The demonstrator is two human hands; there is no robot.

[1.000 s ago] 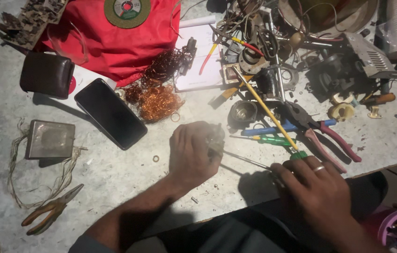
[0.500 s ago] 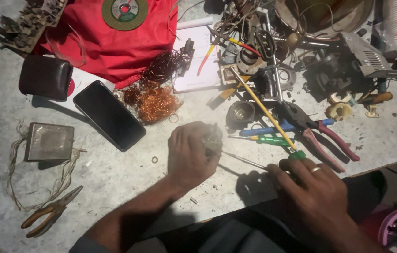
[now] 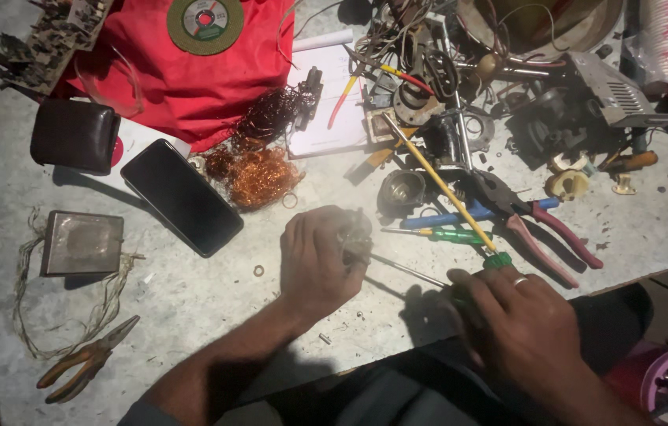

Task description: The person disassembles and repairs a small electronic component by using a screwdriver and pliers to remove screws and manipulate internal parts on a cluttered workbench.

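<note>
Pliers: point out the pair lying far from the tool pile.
The orange-handled pliers at the table's near-left corner, beside the loose wire; the red-handled pliers lie among the tools.

1. A repair workshop: the worn bench (image 3: 192,308) is strewn with hand tools, among them pliers (image 3: 543,229), a second pair (image 3: 82,367) and screwdrivers (image 3: 444,234).
2. Tangled copper wire (image 3: 259,175), a grinding disc (image 3: 205,24) and dismantled metal parts (image 3: 460,95) crowd the top.
</note>
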